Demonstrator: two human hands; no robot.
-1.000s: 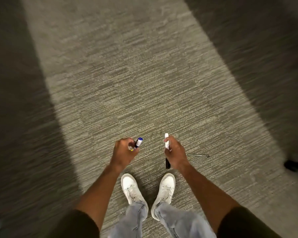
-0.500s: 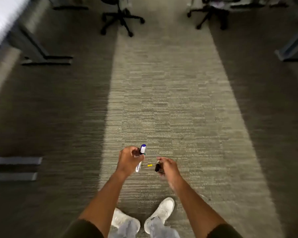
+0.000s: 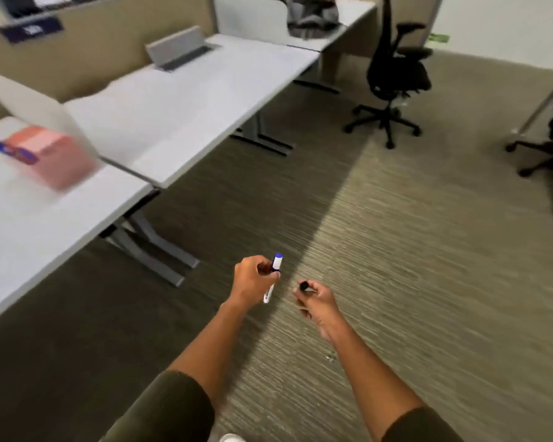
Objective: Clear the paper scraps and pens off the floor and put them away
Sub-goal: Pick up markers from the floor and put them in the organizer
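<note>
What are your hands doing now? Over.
Left hand gripping white blue-capped marker. Right hand closed on black-tipped pen. Grey desk ahead-left; nothing blocking.

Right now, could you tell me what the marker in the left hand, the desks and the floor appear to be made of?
Marker: likely smooth plastic, with a white barrel and a blue cap.
Desks: flat, pale grey matt tops, probably laminate; the legs look like grey painted metal.
Floor: carpet, with a fine striped woven texture in grey-brown bands.
</note>
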